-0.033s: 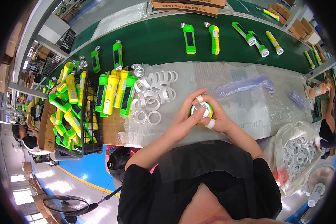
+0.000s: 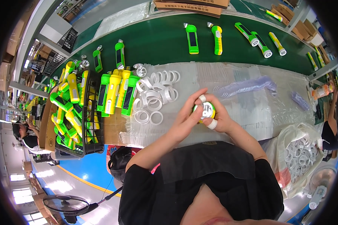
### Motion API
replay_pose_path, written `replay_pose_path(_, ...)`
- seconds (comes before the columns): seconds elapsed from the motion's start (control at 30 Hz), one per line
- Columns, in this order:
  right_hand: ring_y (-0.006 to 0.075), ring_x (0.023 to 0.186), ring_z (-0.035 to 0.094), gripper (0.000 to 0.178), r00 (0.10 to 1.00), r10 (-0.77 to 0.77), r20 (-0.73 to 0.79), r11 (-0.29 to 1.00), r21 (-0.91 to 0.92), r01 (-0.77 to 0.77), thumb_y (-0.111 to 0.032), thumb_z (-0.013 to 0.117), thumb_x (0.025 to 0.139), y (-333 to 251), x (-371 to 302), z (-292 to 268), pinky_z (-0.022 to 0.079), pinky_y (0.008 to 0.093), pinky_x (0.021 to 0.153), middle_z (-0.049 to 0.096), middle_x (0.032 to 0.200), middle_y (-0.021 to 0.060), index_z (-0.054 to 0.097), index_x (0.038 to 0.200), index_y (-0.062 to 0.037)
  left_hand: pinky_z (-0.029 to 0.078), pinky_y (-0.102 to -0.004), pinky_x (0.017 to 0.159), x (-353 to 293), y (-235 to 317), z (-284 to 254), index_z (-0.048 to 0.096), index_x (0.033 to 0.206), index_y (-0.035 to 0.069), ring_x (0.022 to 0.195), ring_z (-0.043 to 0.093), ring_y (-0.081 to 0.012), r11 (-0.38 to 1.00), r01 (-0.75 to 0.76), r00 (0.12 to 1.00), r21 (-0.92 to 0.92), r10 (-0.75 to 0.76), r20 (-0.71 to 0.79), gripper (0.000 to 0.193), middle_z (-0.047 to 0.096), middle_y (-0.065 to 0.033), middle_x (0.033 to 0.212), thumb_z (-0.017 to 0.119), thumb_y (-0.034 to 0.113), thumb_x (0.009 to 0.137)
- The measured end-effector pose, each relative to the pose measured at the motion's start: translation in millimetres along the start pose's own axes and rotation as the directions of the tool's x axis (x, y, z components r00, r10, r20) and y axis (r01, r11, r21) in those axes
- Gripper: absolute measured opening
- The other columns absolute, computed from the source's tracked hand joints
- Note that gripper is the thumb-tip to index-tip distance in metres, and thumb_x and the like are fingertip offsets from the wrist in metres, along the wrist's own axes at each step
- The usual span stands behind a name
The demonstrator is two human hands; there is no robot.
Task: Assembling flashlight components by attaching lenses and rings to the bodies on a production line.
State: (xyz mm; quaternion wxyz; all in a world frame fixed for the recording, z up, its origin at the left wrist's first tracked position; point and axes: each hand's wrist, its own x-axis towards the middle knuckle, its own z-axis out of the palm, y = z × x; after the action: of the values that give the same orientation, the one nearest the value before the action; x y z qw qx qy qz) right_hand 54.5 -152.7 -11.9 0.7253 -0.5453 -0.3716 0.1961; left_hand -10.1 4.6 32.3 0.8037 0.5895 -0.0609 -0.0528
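Observation:
Both my hands grip one flashlight over the front of the table, its round silver reflector (image 2: 206,111) facing up inside a yellow-green rim. My left hand (image 2: 189,114) wraps its left side, the thumb along the rim. My right hand (image 2: 220,114) closes round the right side, with white wraps on two fingers. The flashlight's body is hidden beneath the hands. Left of them lie several white rings (image 2: 156,118), some standing on edge. Beyond the right hand stretches a row of clear plastic discs (image 2: 244,87), with a shorter stack of clear discs (image 2: 300,101) farther right.
A black basket (image 2: 95,148) full of green and yellow flashlights stands left, with upright flashlights (image 2: 112,93) beside it. More flashlights (image 2: 192,39) lie on the green belt (image 2: 157,41). At right hangs a bag of white rings (image 2: 300,157). Other people work at both sides.
My left thumb has slid off the reflector toward its left rim, so more of the silver face shows. Otherwise the hands stay in nearly the same place.

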Motion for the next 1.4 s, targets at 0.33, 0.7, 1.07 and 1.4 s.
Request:
replay_pose_path(0.33,0.0165,0.072,0.059,0.044,0.988,-0.054,-0.142,0.998,-0.018,0.052,-0.033,0.063,0.092,11,30,-7,0.048,0.0293,0.065,0.059,0.085,0.0105,0.041,0.122,-0.0085,0.040,-0.0437,0.094,8,13,-102,0.068,0.109,0.014,0.112,0.054,-0.0305,-0.159,-0.188,0.919,0.969,0.320,0.231,0.042,0.060,-0.0098,0.119,0.079,0.022,0.069)
replay_pose_path(0.7,0.0170,0.069,0.057,0.044,0.942,-0.155,-0.299,0.986,0.016,0.167,-0.040,0.056,0.095,7,19,-15,0.047,0.0307,0.066,0.059,0.082,0.0128,0.040,0.122,-0.0087,0.045,-0.0423,0.086,42,6,-52,0.059,0.101,0.006,0.099,0.057,-0.0301,0.017,-0.442,0.894,0.897,-0.076,0.441,0.035,0.061,-0.0097,0.097,0.074,0.019,0.072)
replay_pose_path(1.07,0.0190,0.072,0.059,0.051,0.913,-0.121,-0.389,0.988,0.039,0.147,-0.048,0.057,0.093,0,3,-23,0.048,0.0313,0.067,0.060,0.085,0.0134,0.039,0.122,-0.0088,0.048,-0.0380,0.093,30,-39,-49,0.051,0.131,0.005,0.113,0.057,-0.0311,0.279,-0.337,0.924,0.899,0.283,0.259,0.051,0.058,-0.0150,0.125,0.069,0.011,0.083)
replay_pose_path(1.4,0.0207,0.083,0.066,0.044,0.949,0.032,-0.313,0.956,0.286,0.062,-0.029,0.060,0.094,-13,-10,3,0.053,0.0326,0.074,0.063,0.103,0.0123,0.041,0.127,-0.0058,0.048,-0.0301,0.085,15,-31,-33,0.032,0.148,0.007,0.114,0.054,-0.0241,0.720,-0.416,0.886,0.556,0.459,0.069,0.071,0.049,-0.0130,0.142,0.068,0.005,0.086)
